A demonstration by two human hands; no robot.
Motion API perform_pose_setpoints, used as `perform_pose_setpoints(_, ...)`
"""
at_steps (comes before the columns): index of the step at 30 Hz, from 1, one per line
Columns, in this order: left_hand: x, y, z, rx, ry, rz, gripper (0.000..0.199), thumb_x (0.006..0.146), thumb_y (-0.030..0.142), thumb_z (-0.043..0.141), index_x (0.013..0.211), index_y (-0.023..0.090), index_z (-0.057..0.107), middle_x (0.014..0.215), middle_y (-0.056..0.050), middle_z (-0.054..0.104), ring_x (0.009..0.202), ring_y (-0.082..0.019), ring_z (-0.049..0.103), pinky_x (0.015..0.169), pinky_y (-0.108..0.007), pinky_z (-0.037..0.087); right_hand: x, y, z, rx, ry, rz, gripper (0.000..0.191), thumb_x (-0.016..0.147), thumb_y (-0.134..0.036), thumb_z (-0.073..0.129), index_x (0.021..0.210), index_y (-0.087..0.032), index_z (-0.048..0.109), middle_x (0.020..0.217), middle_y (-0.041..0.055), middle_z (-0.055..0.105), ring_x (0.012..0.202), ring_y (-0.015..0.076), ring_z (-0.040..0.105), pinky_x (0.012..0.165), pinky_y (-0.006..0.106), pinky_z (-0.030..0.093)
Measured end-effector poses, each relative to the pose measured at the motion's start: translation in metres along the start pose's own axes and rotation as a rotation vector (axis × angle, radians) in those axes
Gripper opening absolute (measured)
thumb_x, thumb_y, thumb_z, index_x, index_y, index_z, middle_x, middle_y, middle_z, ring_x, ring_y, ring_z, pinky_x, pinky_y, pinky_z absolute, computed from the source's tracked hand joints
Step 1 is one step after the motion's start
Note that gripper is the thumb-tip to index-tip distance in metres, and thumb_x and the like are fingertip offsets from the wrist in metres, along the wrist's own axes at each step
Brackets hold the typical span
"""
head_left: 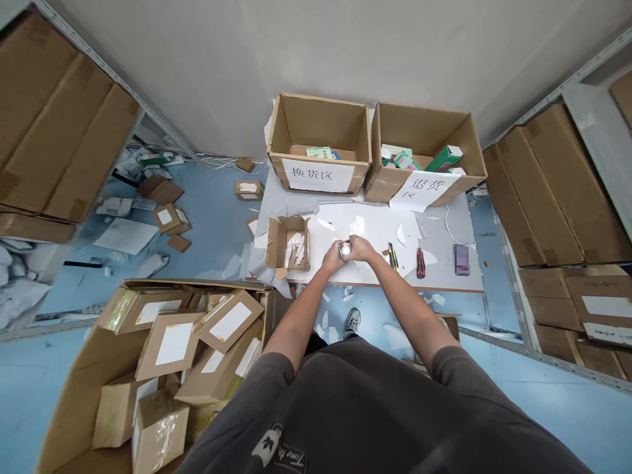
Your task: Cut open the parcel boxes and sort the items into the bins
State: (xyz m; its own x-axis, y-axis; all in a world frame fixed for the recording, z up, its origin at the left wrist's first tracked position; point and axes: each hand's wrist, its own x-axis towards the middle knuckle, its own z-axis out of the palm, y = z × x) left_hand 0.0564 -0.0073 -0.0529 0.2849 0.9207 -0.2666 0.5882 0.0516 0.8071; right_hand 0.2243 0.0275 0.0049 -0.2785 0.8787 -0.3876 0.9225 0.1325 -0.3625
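Over the front part of the white table (365, 266), my left hand (332, 257) and my right hand (361, 249) meet around a small shiny whitish item (345, 249). Fingers of both hands are closed on it, and its exact kind is too small to tell. Left of my hands stands a small opened carton (273, 247) with white paper pieces inside. A yellow-and-black utility knife (393, 257) lies to the right of my right hand, and farther right a red-and-black utility knife (421, 263). Torn paper scraps (358, 226) lie just behind my hands.
Two labelled cardboard boxes, a left one (320, 176) and a right one (419, 189), stand at the table's back with small packages inside. A large carton (79, 395) of sealed parcels sits at lower left. Shelves with brown boxes (567, 184) flank both sides. Scraps litter the blue floor.
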Motion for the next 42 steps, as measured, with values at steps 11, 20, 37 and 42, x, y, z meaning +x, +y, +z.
perform_pose_setpoints(11, -0.005, 0.005, -0.001, 0.027, -0.005, -0.006, 0.076, 0.079, 0.022, 0.080, 0.148, 0.024, 0.050, 0.150, -0.013, 0.064, 0.137, -0.031, 0.065, 0.113, -0.042, 0.055, -0.008, 0.005, 0.005, 0.005, 0.009, 0.007, 0.045, 0.077, -0.039, 0.088, 0.115, -0.018, 0.076, 0.124, 0.0154, 0.077, 0.109, 0.0349, 0.076, 0.086, 0.034, 0.057)
perform_pose_setpoints(20, -0.002, 0.002, -0.006, -0.058, -0.013, -0.015, 0.087, 0.076, 0.030, 0.090, 0.152, 0.026, 0.048, 0.150, -0.011, 0.065, 0.134, -0.030, 0.067, 0.112, -0.041, 0.055, -0.011, 0.023, -0.003, 0.149, 0.006, -0.118, 0.049, 0.081, -0.034, 0.089, 0.128, -0.022, 0.078, 0.138, 0.0116, 0.074, 0.127, 0.0336, 0.070, 0.104, 0.038, 0.056)
perform_pose_setpoints(37, 0.003, 0.058, -0.064, 0.510, -0.212, 0.172, 0.048, 0.093, 0.033, 0.070, 0.140, 0.025, 0.073, 0.154, -0.010, 0.063, 0.138, -0.029, 0.062, 0.115, -0.038, 0.054, -0.015, 0.042, -0.003, 0.228, -0.049, -0.167, 0.067, 0.083, -0.028, 0.092, 0.146, -0.023, 0.070, 0.133, 0.0112, 0.078, 0.112, 0.0316, 0.077, 0.099, 0.040, 0.060)
perform_pose_setpoints(42, 0.018, 0.083, -0.062, 0.809, -0.299, 0.236, 0.048, 0.087, 0.035, 0.082, 0.133, 0.020, 0.077, 0.143, -0.017, 0.065, 0.135, -0.036, 0.059, 0.104, -0.040, 0.056, -0.013, 0.047, 0.016, 0.310, 0.045, -0.197, 0.073, 0.073, -0.013, 0.090, 0.143, -0.020, 0.068, 0.146, 0.0159, 0.070, 0.132, 0.0372, 0.068, 0.114, 0.049, 0.054)
